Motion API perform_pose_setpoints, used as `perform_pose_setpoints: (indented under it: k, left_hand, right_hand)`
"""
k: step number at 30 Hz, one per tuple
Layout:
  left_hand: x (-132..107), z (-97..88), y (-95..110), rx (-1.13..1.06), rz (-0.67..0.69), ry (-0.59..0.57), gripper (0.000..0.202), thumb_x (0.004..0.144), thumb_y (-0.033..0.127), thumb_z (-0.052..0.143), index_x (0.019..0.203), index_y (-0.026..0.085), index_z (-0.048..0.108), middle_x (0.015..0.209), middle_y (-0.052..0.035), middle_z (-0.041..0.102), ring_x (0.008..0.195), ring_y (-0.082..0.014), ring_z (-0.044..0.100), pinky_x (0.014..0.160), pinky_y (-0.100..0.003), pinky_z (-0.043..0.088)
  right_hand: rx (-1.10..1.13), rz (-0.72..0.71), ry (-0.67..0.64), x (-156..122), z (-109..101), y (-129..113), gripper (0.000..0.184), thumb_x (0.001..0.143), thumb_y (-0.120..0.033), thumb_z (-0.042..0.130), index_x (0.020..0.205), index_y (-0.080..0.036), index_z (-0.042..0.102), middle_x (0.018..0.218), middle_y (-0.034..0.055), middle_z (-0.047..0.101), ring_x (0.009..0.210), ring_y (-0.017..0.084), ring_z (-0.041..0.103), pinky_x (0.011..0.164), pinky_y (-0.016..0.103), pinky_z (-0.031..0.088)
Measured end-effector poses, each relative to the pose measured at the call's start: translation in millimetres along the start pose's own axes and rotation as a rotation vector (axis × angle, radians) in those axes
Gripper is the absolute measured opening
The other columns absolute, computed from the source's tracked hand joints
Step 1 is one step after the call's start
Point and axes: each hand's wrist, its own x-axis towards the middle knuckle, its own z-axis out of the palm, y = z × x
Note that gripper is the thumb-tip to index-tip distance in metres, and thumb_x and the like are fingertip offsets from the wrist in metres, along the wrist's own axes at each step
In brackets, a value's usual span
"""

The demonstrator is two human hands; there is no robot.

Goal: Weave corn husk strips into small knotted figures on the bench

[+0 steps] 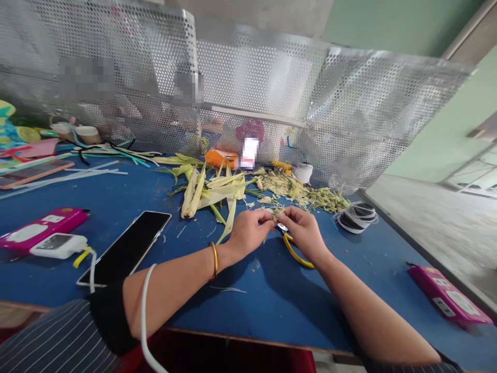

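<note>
My left hand [248, 231] and my right hand [305, 233] meet above the blue table, fingertips pinched together. Between them is a small pale-green piece of corn husk [278, 211], partly hidden by the fingers. Scissors with yellow handles [297, 254] lie beneath my right hand, their blades mostly covered. Just beyond my left hand rest long, dried-looking corn husks [215, 191] in a loose pile. Past my right hand spreads a heap of small husk pieces [291, 189].
A spool of white thread [356, 216] stands at right. A large phone [126, 248] and a magenta device [42, 228] lie at left, another magenta device [448, 292] at far right. A white cable [144, 316] crosses my left forearm. Perforated metal panels [248, 77] border the back.
</note>
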Motion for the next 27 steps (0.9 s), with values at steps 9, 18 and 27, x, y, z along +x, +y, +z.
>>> perform_pose_setpoints:
  k: [9,18,27]
  left_hand:
    - [-0.1,-1.4,1.7,-0.024,0.044,-0.007,0.021,0.083,0.034,0.063,0.071,0.018,0.07,0.073,-0.003,0.071,0.07,-0.0167,0.061,0.068,-0.026,0.042]
    - [-1.2,1.4,2.0,-0.048,0.024,0.002,0.021,0.08,0.038,0.068,0.074,0.018,0.072,0.076,-0.0035,0.073,0.071,-0.0177,0.062,0.068,-0.026,0.041]
    - [-1.4,0.2,5.9,-0.146,-0.017,-0.028,0.022,0.081,0.036,0.066,0.069,0.017,0.071,0.073,-0.0033,0.072,0.071,-0.017,0.062,0.07,-0.027,0.043]
  right_hand:
    - [0.014,-0.023,-0.01,-1.4,-1.2,-2.7,0.029,0.078,-0.043,0.063,0.065,-0.019,0.057,0.064,-0.0005,0.054,0.065,0.014,0.045,0.063,0.027,0.037]
    - [0.049,-0.026,0.026,-2.6,-1.2,-3.3,0.029,0.079,-0.044,0.065,0.066,-0.019,0.058,0.063,-0.0008,0.055,0.064,0.014,0.045,0.063,0.027,0.038]
    - [0.044,-0.065,0.021,-2.8,-2.8,-6.9,0.027,0.079,-0.041,0.064,0.064,-0.019,0.057,0.064,-0.0008,0.056,0.064,0.014,0.047,0.066,0.028,0.039]
